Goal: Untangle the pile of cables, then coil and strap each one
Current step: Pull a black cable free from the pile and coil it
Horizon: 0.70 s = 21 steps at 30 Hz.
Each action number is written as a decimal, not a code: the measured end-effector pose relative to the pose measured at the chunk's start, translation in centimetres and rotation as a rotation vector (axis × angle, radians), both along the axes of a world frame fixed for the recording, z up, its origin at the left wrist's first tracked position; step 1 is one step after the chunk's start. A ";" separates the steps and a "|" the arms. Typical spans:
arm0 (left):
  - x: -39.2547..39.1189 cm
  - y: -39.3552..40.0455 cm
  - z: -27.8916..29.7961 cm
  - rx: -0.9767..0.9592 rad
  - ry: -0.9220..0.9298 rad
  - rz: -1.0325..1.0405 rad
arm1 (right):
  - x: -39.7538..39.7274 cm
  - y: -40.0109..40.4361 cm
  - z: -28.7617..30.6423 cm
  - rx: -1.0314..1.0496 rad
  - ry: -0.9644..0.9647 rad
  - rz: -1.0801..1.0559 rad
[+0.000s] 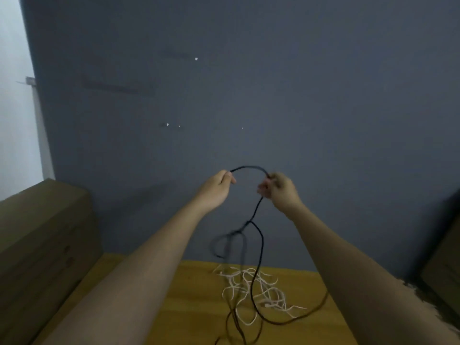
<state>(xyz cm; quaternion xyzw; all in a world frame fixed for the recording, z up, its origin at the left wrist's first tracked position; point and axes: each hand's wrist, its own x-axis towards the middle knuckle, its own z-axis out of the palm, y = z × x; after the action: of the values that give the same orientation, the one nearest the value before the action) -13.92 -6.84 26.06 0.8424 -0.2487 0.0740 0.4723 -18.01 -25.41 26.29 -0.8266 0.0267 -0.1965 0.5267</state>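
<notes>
Both my arms are raised in front of the grey wall. My left hand [219,186] pinches one end of a black cable [258,242], and my right hand [280,189] grips the same cable a short span along. Between the hands the cable arches upward. Below my right hand it hangs down, loops in the air with motion blur, and trails onto the wooden table [194,305]. A tangle of thin white cables [258,288] lies on the table under the hanging black cable, which crosses over it.
A brown cardboard box [42,242] stands at the left on the table against the wall. Another dark box edge [445,265] shows at the far right. The grey wall [249,95] rises directly behind the table.
</notes>
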 end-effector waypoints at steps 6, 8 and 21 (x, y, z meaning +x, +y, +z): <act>0.4 0.6 -2.7 -0.091 0.053 -0.024 | 0.6 1.5 0.4 0.110 -0.314 -0.018; 0.2 1.0 -4.6 -0.047 0.075 -0.034 | 0.3 0.7 -3.2 -0.038 -0.036 -0.011; -3.2 3.4 -18.1 -0.092 0.439 -0.055 | -5.0 1.1 -22.9 -0.113 0.311 0.021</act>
<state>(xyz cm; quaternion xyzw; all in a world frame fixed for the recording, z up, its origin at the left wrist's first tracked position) -17.14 -3.43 7.94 0.8086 -0.1590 -0.1128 0.5551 -23.04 -24.27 3.34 -0.8755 0.0881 -0.0619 0.4711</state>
